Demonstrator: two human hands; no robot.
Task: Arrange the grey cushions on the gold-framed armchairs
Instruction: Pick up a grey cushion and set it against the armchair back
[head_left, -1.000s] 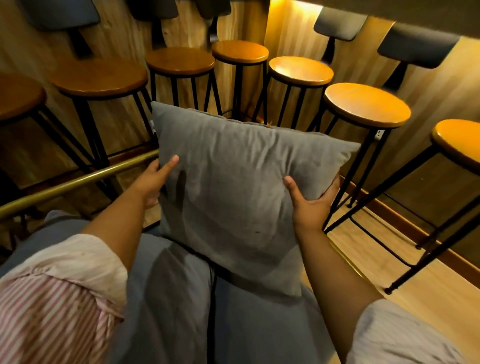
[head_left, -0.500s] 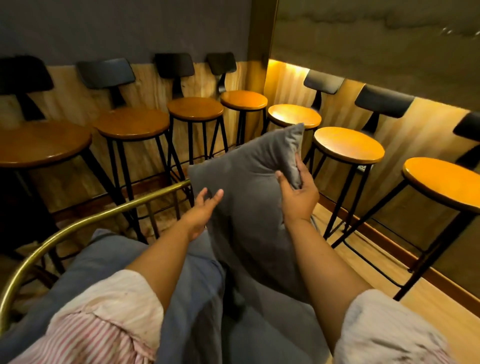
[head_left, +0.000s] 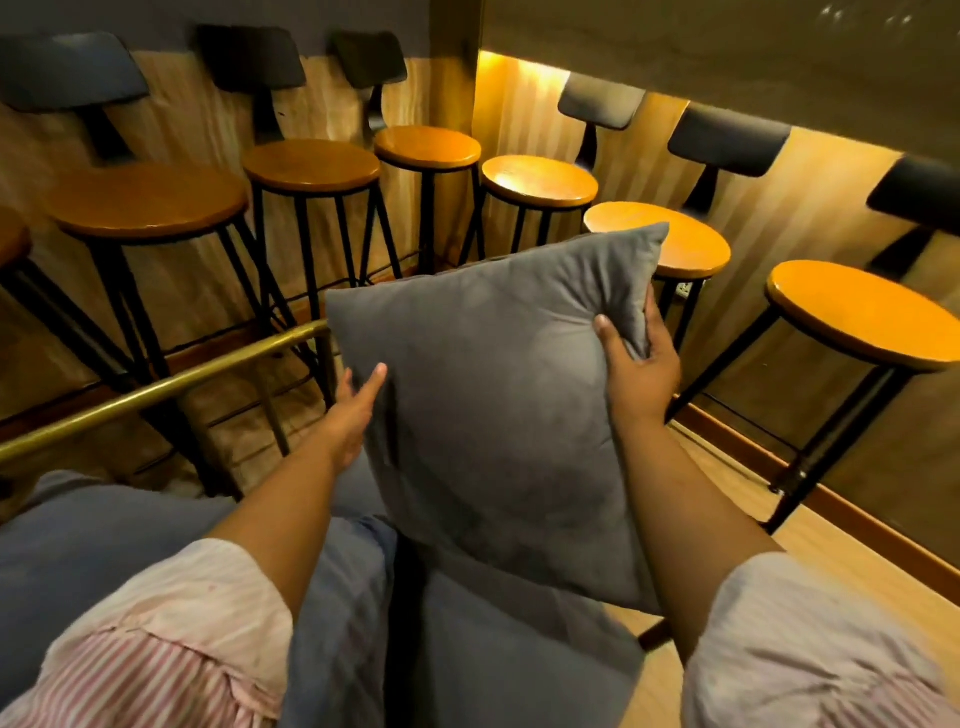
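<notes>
Cushion (head_left: 498, 395), grey & square, is held upright over the armchair in the head view, the only view given. Its top right corner is pinched by the right hand (head_left: 641, 364): thumb on the near face, fingers wrapped behind the edge, so that hand is closed on the fabric. The left hand (head_left: 356, 410) is laid flat against the left edge w/ fingers stretched out, steadying rather than gripping; whether anything is clasped behind the edge cannot be told. The cushion's lower corner hangs down towards the seat cushions (head_left: 467, 649); whether it rests on them or is held just clear cannot be told.

Step in hand, as judged: the loose cushion is being squared up or plumped prior to being set against the chair's back. The next move is thought to call for lowering it onto the seat & leaning it back towards the gold frame rail (head_left: 171, 387), which runs behind & to the left of the cushion; the right-hand pinch would need to be let go only once the bottom edge is seated, else a slump sideways is likely.

Containers: none are seen. The nearest thing to one is the armchair itself, in which blue-grey padded cushions are already lying. Beyond the rail a row of round wooden bar stools (head_left: 311, 166) is lined along both walls; nothing is seen on their seats.
</notes>
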